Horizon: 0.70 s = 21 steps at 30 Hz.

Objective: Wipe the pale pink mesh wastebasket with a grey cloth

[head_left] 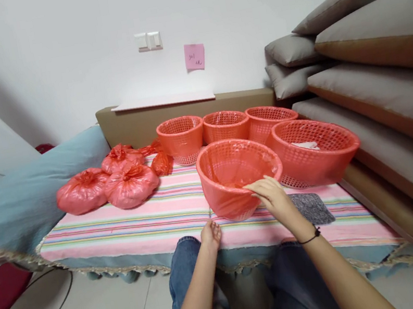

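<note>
My right hand (271,195) pinches the near rim of the front basket (219,194), which has a red bag (228,167) inside. My left hand (211,234), half curled, is near the basket; I can't tell if it holds anything. Striped cloth (185,213) lies under the basket.
</note>
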### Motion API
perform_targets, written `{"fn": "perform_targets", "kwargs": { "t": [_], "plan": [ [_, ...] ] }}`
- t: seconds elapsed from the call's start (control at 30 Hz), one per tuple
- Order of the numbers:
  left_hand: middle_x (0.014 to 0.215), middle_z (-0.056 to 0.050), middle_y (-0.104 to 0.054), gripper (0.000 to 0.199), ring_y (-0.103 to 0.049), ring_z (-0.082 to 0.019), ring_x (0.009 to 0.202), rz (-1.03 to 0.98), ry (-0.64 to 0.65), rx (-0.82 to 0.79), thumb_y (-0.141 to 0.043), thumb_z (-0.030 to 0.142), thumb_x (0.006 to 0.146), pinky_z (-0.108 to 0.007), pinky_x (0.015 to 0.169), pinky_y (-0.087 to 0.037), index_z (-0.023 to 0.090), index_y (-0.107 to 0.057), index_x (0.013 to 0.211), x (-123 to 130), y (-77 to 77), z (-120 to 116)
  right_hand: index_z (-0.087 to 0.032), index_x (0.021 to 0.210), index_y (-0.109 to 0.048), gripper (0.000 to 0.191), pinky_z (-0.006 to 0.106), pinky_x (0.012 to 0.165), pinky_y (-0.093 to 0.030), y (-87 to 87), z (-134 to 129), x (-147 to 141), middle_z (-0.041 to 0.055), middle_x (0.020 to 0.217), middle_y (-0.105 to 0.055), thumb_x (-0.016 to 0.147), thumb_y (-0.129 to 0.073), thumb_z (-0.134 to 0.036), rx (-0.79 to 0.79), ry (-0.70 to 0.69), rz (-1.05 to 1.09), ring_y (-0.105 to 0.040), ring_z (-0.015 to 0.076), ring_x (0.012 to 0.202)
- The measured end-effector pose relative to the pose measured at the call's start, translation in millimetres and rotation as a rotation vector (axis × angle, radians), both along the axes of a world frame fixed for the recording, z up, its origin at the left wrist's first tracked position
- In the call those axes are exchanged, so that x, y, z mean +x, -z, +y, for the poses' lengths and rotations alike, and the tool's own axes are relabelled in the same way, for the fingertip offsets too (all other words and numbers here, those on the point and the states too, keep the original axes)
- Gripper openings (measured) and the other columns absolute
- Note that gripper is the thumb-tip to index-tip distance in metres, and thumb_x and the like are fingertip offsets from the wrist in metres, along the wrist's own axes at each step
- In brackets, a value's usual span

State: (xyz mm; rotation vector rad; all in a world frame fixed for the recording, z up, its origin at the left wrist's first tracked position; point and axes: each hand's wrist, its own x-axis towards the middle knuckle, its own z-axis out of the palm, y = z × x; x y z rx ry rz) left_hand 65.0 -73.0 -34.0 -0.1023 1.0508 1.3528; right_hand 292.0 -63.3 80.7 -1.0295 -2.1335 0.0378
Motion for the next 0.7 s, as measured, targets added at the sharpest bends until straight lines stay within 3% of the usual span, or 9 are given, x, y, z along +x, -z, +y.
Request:
{"fn": "perform_targets", "kwargs": {
  "t": [0.13,0.23,0.33,0.43,0.5,0.6,0.7],
  "plan": [
    [0.068,-0.002,-0.066,0.010,-0.066,-0.011,0.057,-0.042,0.018,0.005,-0.056,0.019,0.093,-0.020,0.055,-0.051,0.018,-0.058,0.084,-2.2,3.8,-12.6,-0.028,0.114,-0.072,0.030,0.070,0.114,-0.025,-14.1,-1.4,30.7,0.0094,0.129,-0.066,0.097,-0.048,-0.027,0.004,0.065,-0.015,-0.050,0.0321,0.134],
    [0.083,-0.007,-0.071,0.015,-0.070,-0.013,0.069,-0.080,0.036,0.116,-0.056,0.030,0.095,-0.023,0.067,-0.055,0.017,-0.063,0.090,4.2,-12.2,-8.4,-0.027,0.133,-0.061,0.040,0.069,0.117,-0.022,-23.3,-11.9,13.9,0.0120,0.143,-0.057,0.094,-0.056,-0.036,0.004,0.014,-0.060,-0.041,0.0332,0.142],
    [0.085,-0.006,-0.073,0.023,-0.069,-0.014,0.067,-0.104,0.055,0.218,-0.057,0.039,0.096,-0.024,0.063,-0.055,0.018,-0.066,0.096,11.0,-31.8,4.5,-0.023,0.138,-0.057,0.041,0.061,0.114,-0.034,-18.5,-18.0,-18.7,0.0128,0.130,-0.066,0.098,-0.051,-0.034,-0.007,-0.011,-0.052,-0.059,0.0279,0.124],
    [0.084,-0.005,-0.074,0.015,-0.070,-0.014,0.067,-0.119,0.037,0.238,-0.057,0.030,0.095,-0.022,0.061,-0.054,0.018,-0.067,0.098,10.9,-39.2,14.7,-0.023,0.120,-0.068,0.031,0.053,0.104,-0.046,-4.3,-13.2,-30.2,0.0098,0.108,-0.074,0.100,-0.045,-0.027,0.017,0.036,-0.011,-0.066,0.0246,0.101],
    [0.068,-0.002,-0.069,0.007,-0.064,-0.011,0.055,-0.115,0.021,0.189,-0.059,0.020,0.093,-0.019,0.053,-0.051,0.017,-0.065,0.094,6.5,-33.3,14.6,-0.024,0.113,-0.071,0.029,0.053,0.104,-0.045,4.3,-5.6,-17.2,0.0082,0.103,-0.075,0.099,-0.045,-0.026,0.030,0.035,0.003,-0.066,0.0242,0.098],
    [0.050,0.005,-0.053,0.006,-0.050,-0.008,0.038,-0.094,0.021,0.087,-0.059,0.013,0.090,-0.017,0.043,-0.043,0.017,-0.061,0.086,-2.3,-14.4,2.7,-0.027,0.110,-0.072,0.029,0.062,0.112,-0.033,9.7,5.8,23.8,0.0065,0.106,-0.075,0.099,-0.045,-0.026,0.015,0.031,0.006,-0.064,0.0259,0.110],
    [0.057,0.002,-0.059,0.009,-0.058,-0.009,0.045,-0.085,0.031,0.030,-0.056,0.014,0.092,-0.017,0.047,-0.046,0.017,-0.060,0.085,-7.8,-0.3,-12.0,-0.028,0.113,-0.072,0.033,0.072,0.113,-0.025,3.6,8.9,57.9,0.0089,0.125,-0.069,0.099,-0.043,-0.027,-0.005,0.100,0.010,-0.052,0.0321,0.132]
  ]
}}
